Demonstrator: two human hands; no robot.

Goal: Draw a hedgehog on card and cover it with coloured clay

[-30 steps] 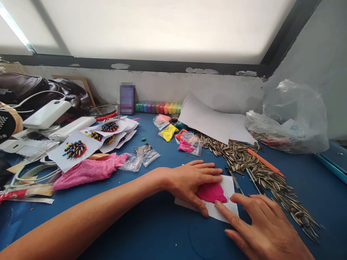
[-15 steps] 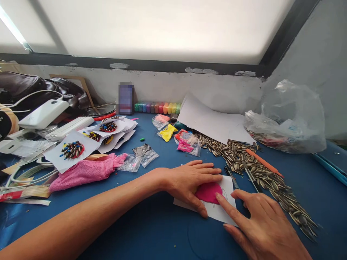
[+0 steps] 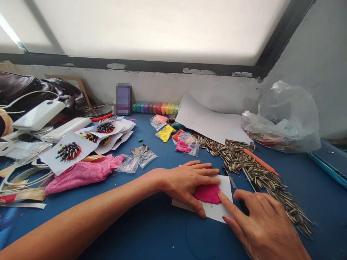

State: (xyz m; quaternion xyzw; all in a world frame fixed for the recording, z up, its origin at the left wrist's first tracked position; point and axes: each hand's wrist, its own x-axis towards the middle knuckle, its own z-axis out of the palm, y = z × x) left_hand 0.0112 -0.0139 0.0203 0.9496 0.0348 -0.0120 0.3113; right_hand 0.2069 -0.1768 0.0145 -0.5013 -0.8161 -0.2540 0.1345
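Dark leather bag (image 3: 16, 94) slumped at the far left of a blue surface (image 3: 151, 224), white power bank (image 3: 39, 115) just in front of it. Next along is a pile of paper cards (image 3: 52, 159), the front one with striped seeds stuck in something red, right up against a pink cloth (image 3: 81, 171). A blurred-out phone (image 3: 124, 99) stands near the wall, then a row of rainbow-coloured blocks (image 3: 155, 108) and a yellow packet (image 3: 166, 133). Left hand (image 3: 187, 182) is palm down on a small sheet (image 3: 217, 211), fingers fanned a bit, thumb well out, covering part of a flat magenta patch (image 3: 207, 194) that looks like clay. So that patch sits on the sheet, between both hands. Loose striped seeds (image 3: 241, 159) trail off behind, orange stick (image 3: 261, 162) lying on them. Right hand (image 3: 268, 220) has its index finger stretched out, tip touching the patch's right edge, other fingers bent, thumb apart, pinching nothing I can see. Rumpled clear plastic bag (image 3: 287, 119) at the far right.
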